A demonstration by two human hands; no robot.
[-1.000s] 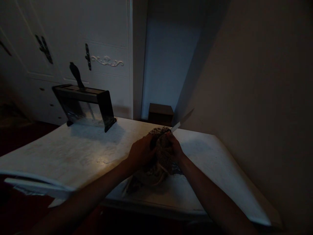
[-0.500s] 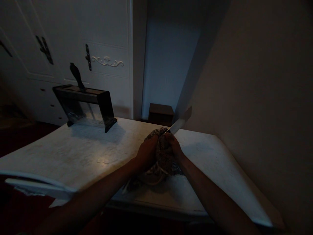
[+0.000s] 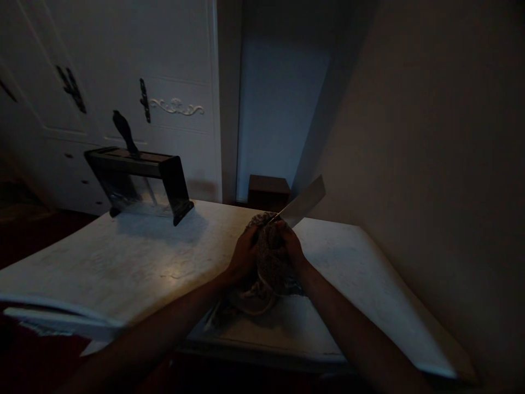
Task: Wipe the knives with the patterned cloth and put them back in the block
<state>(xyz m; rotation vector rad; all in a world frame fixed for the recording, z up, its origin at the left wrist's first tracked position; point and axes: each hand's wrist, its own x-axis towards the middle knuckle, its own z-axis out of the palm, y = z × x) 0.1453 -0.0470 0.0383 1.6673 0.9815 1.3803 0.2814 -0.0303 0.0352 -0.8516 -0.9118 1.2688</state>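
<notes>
1. Cloth [image 3: 270,265], dark and patterned, sits bunched between the two hands, to the right of the knife stand [image 3: 131,158] and nearer the person; whether its lower folds rest on the white table [image 3: 139,257] is too dim to tell.

2. And out of the top of that bundle comes a broad blade [image 3: 305,201], bare, slanting up and away, its free end pointing off to the right, well apart from the knife stand. Any grip it has is buried from view.

3. Left hand [image 3: 243,256], on the side toward the knife stand: fingers curled and clamped on the bundle, tips lost in shadow. Is there a grip inside that fist? I can't tell.

4. Right hand [image 3: 292,245], on the side away from the knife stand: thumb and fingers look pressed together on the fabric, just beside where the steel emerges. Whether they pinch metal through it, the dark hides.

5. So the step in hand, as I read it, is fabric being worked against steel near the covered end.

6. What this calls for next, I'd judge: a firm left hold, a thick fold between right fingers and edge, pressure kept flat along the face.

7. Over at the knife stand, a dark handle [image 3: 125,131] juts from the top, with a white cabinet [image 3: 184,150] behind.
</notes>
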